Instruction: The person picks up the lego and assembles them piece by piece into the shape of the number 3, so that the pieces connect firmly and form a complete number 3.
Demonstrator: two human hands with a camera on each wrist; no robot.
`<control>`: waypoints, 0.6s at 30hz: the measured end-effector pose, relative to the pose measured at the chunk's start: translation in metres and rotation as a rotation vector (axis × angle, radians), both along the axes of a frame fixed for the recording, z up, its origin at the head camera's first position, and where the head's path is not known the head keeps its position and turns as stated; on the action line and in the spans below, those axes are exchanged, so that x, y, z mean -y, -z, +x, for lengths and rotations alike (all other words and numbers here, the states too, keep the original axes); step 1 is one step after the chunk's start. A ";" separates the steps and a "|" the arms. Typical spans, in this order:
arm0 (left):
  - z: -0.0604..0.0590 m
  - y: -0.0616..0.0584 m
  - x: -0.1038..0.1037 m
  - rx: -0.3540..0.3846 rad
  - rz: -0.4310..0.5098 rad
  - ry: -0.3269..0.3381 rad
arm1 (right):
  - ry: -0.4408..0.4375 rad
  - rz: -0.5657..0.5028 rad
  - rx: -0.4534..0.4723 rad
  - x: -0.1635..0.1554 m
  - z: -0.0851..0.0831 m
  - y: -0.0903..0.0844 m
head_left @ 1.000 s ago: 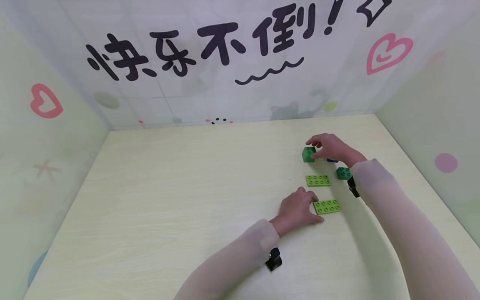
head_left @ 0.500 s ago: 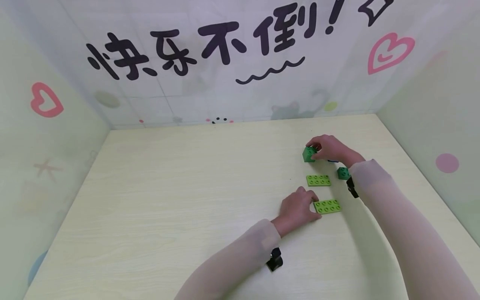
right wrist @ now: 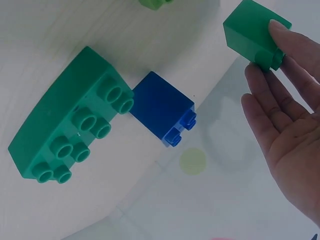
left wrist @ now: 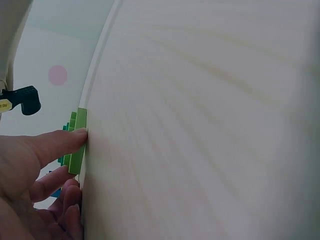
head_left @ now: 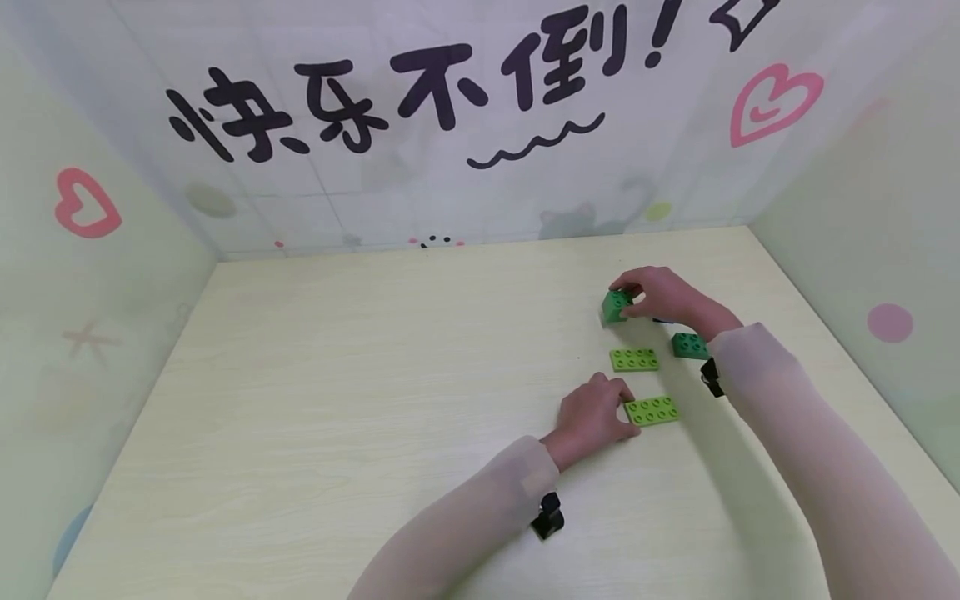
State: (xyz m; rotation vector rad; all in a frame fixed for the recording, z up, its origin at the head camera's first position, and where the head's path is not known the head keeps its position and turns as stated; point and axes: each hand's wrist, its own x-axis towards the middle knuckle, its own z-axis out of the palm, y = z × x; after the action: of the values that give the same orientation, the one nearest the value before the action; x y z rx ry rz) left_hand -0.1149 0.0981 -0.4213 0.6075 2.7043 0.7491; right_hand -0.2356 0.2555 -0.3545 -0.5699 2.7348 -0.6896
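My right hand [head_left: 667, 293] pinches a small green building brick [right wrist: 250, 32] between thumb and fingertips, over the far right part of the table. In the right wrist view its studs face the palm. Nearer the front, my left hand [head_left: 590, 419] holds the left end of a flat lime-green building brick [head_left: 652, 411] with eight-stud top. The left wrist view has the thumb on one side of that flat brick [left wrist: 78, 150] and a finger on the other. A second flat lime brick [head_left: 634, 360] lies just beyond it.
Below the right wrist lies a longer dark green brick [right wrist: 60, 110], with a blue brick [right wrist: 162, 105] near it. The pale wooden table [head_left: 337, 400] is bounded by printed walls at the back and both sides.
The right fingers have closed onto the small green brick, which now sits slightly higher. The left thumb has drawn in against the flat lime brick.
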 end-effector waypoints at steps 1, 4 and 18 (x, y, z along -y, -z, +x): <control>0.000 0.000 0.000 0.005 0.002 -0.001 | -0.007 -0.001 -0.004 0.000 0.002 -0.002; -0.001 0.000 0.000 0.017 0.001 -0.004 | -0.026 -0.002 -0.018 0.000 0.009 -0.007; -0.001 -0.001 -0.001 0.026 -0.006 0.009 | -0.071 0.045 -0.087 -0.006 0.053 -0.026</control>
State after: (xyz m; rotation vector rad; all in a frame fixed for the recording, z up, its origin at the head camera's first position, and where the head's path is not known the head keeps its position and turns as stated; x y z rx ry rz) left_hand -0.1159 0.0986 -0.4207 0.6041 2.6771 0.7411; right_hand -0.1829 0.2612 -0.3282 -0.6987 2.7861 -0.5978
